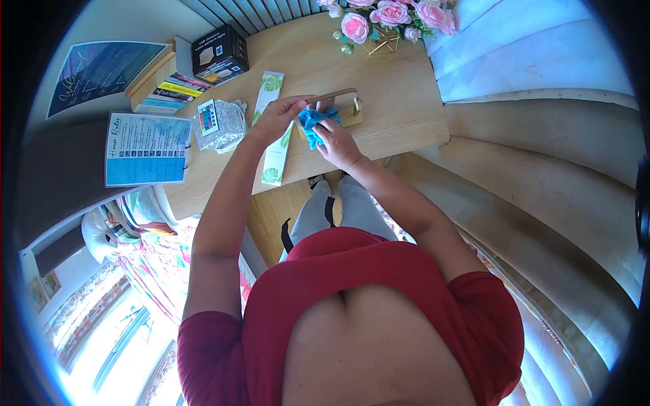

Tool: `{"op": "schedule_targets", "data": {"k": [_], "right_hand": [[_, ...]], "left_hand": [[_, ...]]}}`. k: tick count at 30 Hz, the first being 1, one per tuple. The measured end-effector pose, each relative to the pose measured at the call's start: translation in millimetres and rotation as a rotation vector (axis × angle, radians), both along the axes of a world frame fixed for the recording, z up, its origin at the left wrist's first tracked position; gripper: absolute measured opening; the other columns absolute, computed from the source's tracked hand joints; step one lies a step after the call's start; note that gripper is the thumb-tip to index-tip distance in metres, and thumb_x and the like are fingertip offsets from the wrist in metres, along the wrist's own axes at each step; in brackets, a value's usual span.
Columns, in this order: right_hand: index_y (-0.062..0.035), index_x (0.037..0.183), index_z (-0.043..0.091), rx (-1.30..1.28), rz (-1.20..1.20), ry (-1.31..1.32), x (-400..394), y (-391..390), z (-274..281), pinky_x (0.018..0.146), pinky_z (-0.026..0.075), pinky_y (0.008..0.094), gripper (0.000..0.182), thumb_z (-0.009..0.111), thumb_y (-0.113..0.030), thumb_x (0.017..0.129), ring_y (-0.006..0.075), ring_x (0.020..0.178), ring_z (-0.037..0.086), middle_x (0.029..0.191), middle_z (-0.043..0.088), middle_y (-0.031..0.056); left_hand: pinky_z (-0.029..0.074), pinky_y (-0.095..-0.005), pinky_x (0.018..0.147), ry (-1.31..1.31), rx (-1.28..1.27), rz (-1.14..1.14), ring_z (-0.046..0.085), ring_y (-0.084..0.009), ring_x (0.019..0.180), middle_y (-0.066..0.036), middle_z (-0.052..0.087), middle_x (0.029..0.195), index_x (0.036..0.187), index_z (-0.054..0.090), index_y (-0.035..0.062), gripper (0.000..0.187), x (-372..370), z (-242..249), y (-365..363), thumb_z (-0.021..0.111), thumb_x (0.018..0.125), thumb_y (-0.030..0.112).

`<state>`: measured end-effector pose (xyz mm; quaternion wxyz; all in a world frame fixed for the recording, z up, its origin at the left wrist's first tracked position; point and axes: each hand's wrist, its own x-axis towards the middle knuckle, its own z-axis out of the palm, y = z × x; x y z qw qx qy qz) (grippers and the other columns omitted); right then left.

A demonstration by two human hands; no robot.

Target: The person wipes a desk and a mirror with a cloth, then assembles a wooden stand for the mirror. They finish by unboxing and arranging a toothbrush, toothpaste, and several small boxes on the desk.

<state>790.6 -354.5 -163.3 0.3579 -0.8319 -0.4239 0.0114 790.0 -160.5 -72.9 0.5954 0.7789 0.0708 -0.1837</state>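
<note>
wooden table (399, 101) | left hand (277, 116) grips wooden stand (336, 99) | right hand (336, 141) clutches blue cloth (313, 122)

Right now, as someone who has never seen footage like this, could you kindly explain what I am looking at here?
This is one picture from a wide-angle camera worn on a person's head, looking down at their own arms, so the edges bend. The left hand grips a small wooden stand over a wooden table, while the right hand presses a blue cloth against it. On the table lie a long leaf-patterned box, a black box, a stack of books, a remote on a silvery pouch, a printed sheet and pink flowers.
</note>
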Motion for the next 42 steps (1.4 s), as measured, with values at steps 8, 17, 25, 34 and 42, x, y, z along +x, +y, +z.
{"op": "schedule_targets", "data": {"k": [8,17,25,34,42], "right_hand": [[-0.0018,0.095,0.061,-0.334,-0.079,0.188,0,14,3,0.075,0.051,0.0420,0.029,0.066,-0.014,0.070,0.0326,0.091,0.060,0.117,0.053,0.0181],[0.0006,0.102,0.059,-0.645,-0.381,0.328,61,-98,35,0.080,0.049,0.0424,0.040,0.068,-0.022,0.070,0.0346,0.094,0.059,0.109,0.056,0.0198],[0.0035,0.131,0.037,-0.070,-0.229,0.404,54,-103,-26,0.093,0.045,0.0380,0.061,0.065,-0.007,0.078,0.0382,0.115,0.049,0.130,0.045,0.0225],[0.0085,0.128,0.038,-0.035,-0.153,0.387,48,-69,-48,0.099,0.038,0.0389,0.062,0.061,0.001,0.071,0.0396,0.117,0.041,0.124,0.040,0.0262],[0.0068,0.131,0.034,-0.115,-0.140,0.405,109,-29,-49,0.102,0.034,0.0401,0.065,0.061,-0.007,0.074,0.0375,0.120,0.039,0.128,0.036,0.0263]], "left_hand": [[0.038,-0.0272,0.094,-0.025,-0.035,-0.032,0.052,-0.0124,0.102,-0.005,0.063,0.110,0.122,0.056,0.0036,0.042,-4,1,-1,0.047,0.095,0.034],[0.034,-0.0298,0.101,-0.076,-0.082,0.023,0.048,-0.0170,0.117,-0.007,0.056,0.125,0.130,0.049,0.0086,0.043,0,-3,-3,0.047,0.095,0.033],[0.035,-0.0316,0.101,-0.150,-0.081,0.665,0.047,-0.0225,0.120,-0.012,0.051,0.129,0.140,0.031,0.0059,0.052,-57,-92,-18,0.045,0.095,0.028],[0.040,-0.0300,0.091,0.243,0.175,0.608,0.053,-0.0163,0.102,-0.008,0.057,0.100,0.122,0.048,-0.0005,0.044,-54,-86,-69,0.044,0.095,0.034],[0.037,-0.0309,0.059,0.047,-0.001,0.934,0.042,-0.0129,0.062,-0.001,0.044,0.065,0.089,0.057,0.0020,0.051,-2,-124,-40,0.038,0.095,0.048]]}}
